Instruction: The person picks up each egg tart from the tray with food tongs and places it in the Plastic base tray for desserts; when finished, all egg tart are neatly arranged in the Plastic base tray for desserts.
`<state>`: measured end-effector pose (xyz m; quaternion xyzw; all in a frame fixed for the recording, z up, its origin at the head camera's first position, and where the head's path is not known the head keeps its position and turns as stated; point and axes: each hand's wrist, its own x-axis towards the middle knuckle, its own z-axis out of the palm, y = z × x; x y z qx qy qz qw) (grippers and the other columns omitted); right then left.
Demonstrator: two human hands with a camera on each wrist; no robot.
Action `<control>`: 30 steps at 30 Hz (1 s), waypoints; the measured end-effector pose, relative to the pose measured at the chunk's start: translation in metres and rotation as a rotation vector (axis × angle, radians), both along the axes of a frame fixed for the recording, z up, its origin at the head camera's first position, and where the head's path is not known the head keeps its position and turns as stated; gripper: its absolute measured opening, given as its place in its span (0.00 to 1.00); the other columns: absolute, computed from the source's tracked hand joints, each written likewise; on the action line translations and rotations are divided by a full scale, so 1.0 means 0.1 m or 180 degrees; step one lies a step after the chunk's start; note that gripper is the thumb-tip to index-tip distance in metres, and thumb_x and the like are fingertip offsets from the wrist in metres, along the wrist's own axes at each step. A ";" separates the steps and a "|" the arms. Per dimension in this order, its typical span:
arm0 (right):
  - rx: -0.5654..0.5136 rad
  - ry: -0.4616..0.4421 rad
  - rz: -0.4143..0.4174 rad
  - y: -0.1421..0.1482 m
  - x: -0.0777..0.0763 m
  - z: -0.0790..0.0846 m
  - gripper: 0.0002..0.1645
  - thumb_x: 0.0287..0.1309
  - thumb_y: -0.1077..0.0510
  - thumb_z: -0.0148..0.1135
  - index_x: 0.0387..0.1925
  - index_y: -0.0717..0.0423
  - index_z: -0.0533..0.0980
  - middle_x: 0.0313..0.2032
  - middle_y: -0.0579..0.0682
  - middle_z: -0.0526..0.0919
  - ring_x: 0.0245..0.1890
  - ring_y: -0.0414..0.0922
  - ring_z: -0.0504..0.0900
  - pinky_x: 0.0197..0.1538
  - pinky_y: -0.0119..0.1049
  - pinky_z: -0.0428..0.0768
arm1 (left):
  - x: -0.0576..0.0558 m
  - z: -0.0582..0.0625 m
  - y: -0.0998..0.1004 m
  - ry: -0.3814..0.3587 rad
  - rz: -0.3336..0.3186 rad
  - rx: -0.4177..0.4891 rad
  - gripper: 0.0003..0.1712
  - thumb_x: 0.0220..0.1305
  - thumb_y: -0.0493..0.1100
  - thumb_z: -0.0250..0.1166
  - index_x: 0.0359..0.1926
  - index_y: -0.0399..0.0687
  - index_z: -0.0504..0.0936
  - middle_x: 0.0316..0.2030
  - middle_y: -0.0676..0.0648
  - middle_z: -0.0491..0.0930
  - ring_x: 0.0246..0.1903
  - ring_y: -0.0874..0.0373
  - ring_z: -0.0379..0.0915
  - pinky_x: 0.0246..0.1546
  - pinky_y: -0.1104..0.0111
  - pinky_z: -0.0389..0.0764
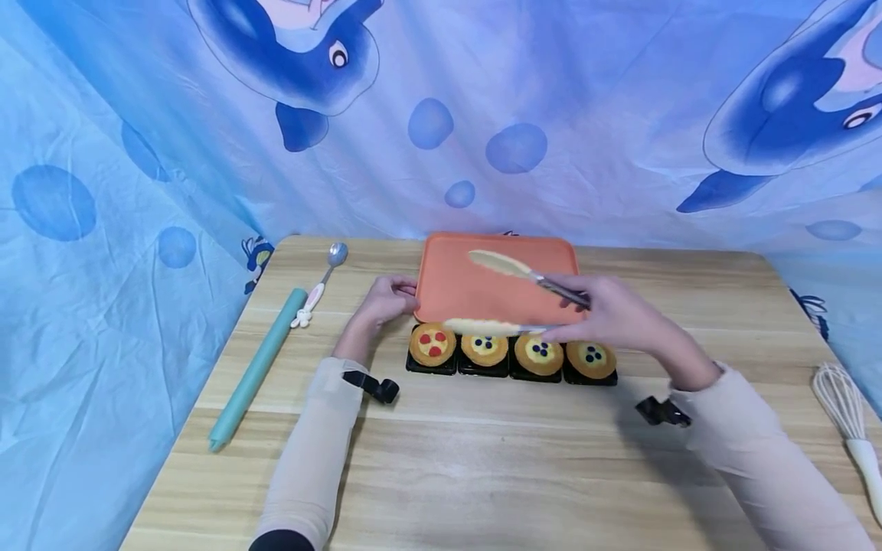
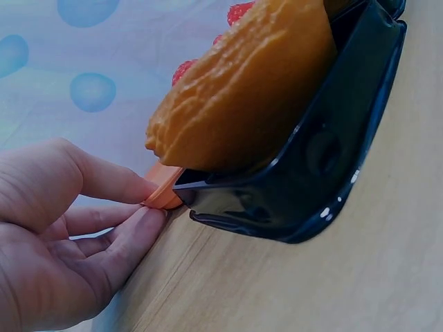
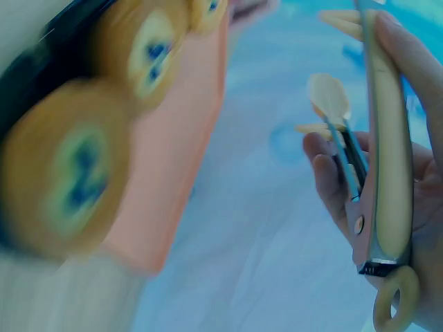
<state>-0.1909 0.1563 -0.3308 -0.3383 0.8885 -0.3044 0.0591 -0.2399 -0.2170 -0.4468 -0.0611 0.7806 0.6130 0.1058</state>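
My left hand [image 1: 388, 300] pinches the left edge of an orange tray [image 1: 482, 287] between thumb and fingers. In the left wrist view that hand [image 2: 76, 221] holds the tray's corner [image 2: 165, 187] beside a black plastic holder [image 2: 297, 194]. Above the tray's right part, my right hand [image 1: 602, 310] grips a pair of food tongs [image 1: 499, 262] with cream-coloured tips spread apart, nothing between them. The right wrist view shows the tongs' cream handle [image 3: 393, 159] in the palm. A tart with red berries [image 1: 432, 345] and several blueberry tarts [image 1: 539, 355] sit in black holders along the tray's near edge.
On the left lie a green rolling pin [image 1: 258, 371] and a spoon with a white rabbit handle [image 1: 317, 295]. At the table's right edge lies a white whisk [image 1: 850, 428]. A blue curtain with dolphins [image 1: 496, 92] hangs behind the table.
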 end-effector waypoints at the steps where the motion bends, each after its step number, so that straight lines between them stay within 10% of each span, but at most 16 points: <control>1: -0.0059 0.0017 -0.0138 0.12 0.00 -0.02 0.52 0.45 0.41 0.78 0.69 0.55 0.69 0.35 0.52 0.83 0.21 0.39 0.71 0.20 0.33 0.71 | 0.00 0.01 0.00 0.0002 -0.0005 0.0000 0.29 0.48 0.24 0.64 0.56 0.30 0.76 0.46 0.36 0.78 0.39 0.50 0.77 0.39 0.68 0.83; 15: 0.0046 -0.0033 -0.1884 1.38 -0.10 -0.56 0.51 0.52 0.41 0.74 0.69 0.64 0.67 0.31 0.61 0.81 0.23 0.43 0.73 0.21 0.38 0.69 | -0.01 0.02 -0.10 -0.0035 0.0008 0.0011 0.31 0.48 0.23 0.64 0.58 0.29 0.74 0.47 0.35 0.77 0.40 0.49 0.77 0.41 0.66 0.83; 30: 0.0403 -0.0100 -0.1958 1.54 -0.08 -0.91 0.47 0.55 0.36 0.70 0.60 0.70 0.70 0.20 0.51 0.65 0.20 0.48 0.62 0.21 0.39 0.63 | 0.00 -0.01 -0.15 -0.0029 0.0004 -0.0018 0.31 0.49 0.23 0.65 0.59 0.29 0.74 0.48 0.34 0.77 0.41 0.49 0.77 0.42 0.67 0.82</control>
